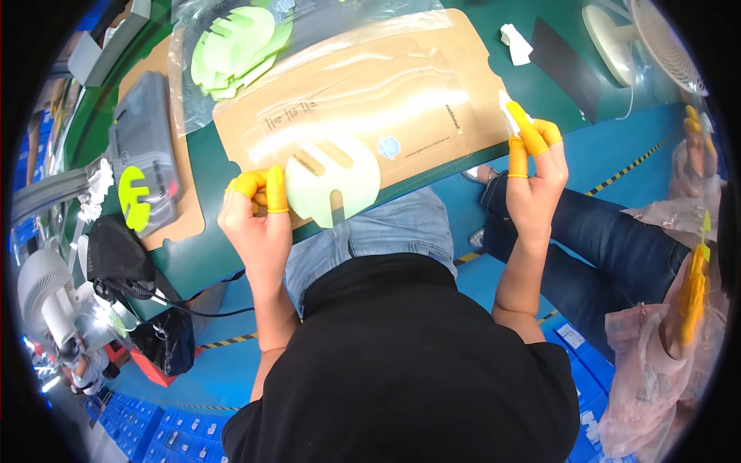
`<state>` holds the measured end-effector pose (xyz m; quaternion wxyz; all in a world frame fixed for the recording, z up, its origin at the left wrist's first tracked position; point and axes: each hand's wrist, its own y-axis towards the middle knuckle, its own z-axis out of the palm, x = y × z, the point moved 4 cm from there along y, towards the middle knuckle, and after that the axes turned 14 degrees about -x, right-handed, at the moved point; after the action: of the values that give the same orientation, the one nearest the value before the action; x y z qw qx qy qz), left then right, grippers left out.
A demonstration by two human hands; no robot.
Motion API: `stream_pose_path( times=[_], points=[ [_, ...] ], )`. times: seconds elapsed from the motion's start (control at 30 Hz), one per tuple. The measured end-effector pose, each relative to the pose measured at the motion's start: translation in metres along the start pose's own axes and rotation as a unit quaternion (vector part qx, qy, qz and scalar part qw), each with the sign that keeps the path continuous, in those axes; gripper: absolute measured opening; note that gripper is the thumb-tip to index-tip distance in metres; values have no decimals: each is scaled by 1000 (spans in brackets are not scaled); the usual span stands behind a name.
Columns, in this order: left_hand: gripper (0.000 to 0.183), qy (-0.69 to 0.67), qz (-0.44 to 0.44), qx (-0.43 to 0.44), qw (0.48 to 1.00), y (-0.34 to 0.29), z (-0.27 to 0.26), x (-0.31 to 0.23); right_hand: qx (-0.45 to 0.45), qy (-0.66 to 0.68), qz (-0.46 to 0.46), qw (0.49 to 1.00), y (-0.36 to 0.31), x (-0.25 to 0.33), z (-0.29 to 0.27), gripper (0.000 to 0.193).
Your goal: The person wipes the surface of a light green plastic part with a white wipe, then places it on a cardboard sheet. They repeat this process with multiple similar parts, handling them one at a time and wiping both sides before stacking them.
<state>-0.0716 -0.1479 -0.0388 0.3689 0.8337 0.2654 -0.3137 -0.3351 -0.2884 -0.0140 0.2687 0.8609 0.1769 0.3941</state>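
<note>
My left hand (pixel 258 204), in yellow finger cots, pinches the left edge of a pale green slotted disc (pixel 359 181). The disc is thin and round, tilted over the near edge of a brown cardboard sheet (pixel 478 69). On the right, my right hand (pixel 532 147) also wears yellow finger cots. Its fingers are closed on a small white wipe (pixel 508 116), above the cardboard's right end. Flat see-through plastic bags (pixel 370 92) lie on the cardboard, printed with dark text. Beyond my left hand sits a pile of similar green slotted sheets (pixel 235 46) on plastic film.
A crumpled white wipe (pixel 515 44) and a black sheet (pixel 566 65) lie on the green table (pixel 204 147). At left, a dark plastic case (pixel 145 139) carries a bright green slotted piece (pixel 134 199). Fans (pixel 671 38) stand at the table ends. A co-worker's gloved hand (pixel 695 293) is at right.
</note>
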Motion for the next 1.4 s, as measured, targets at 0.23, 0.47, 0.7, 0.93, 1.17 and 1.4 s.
stream_pose_path(
  times=[0.23,0.47,0.7,0.93,1.17,1.4],
  points=[
    [10,-263,-193,8,945,3,-9,0,-18,381,216,899,-3,-30,6,20],
    [10,-367,-197,8,909,10,-19,-1,53,593,229,770,11,-21,10,26],
    [12,-424,-223,35,877,9,-24,3,105,648,181,733,26,2,8,29],
    [12,-439,-229,3,868,9,-24,1,103,636,172,745,33,9,12,29],
    [12,-455,-228,12,861,10,-25,3,114,640,167,742,36,10,14,29],
    [11,-442,-234,3,866,10,-26,3,110,615,165,763,40,14,15,30]
  ],
)
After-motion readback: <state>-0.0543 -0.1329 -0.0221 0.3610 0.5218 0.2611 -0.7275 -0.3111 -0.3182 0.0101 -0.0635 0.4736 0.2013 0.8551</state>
